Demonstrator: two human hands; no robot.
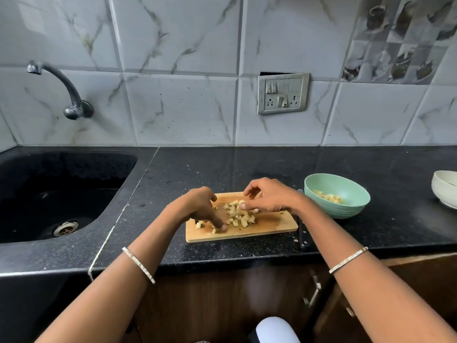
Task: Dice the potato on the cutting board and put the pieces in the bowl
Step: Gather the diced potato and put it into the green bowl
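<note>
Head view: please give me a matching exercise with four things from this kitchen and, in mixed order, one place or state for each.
Things:
1. green bowl
2. knife
3. tap
4. white bowls

Places or states:
a. on the wall above the sink
b. at the right edge of the picture
c. holds some potato pieces
d. on the counter, along the right side of the cutting board

Pairs: 1-c, 2-d, 3-a, 4-b
</note>
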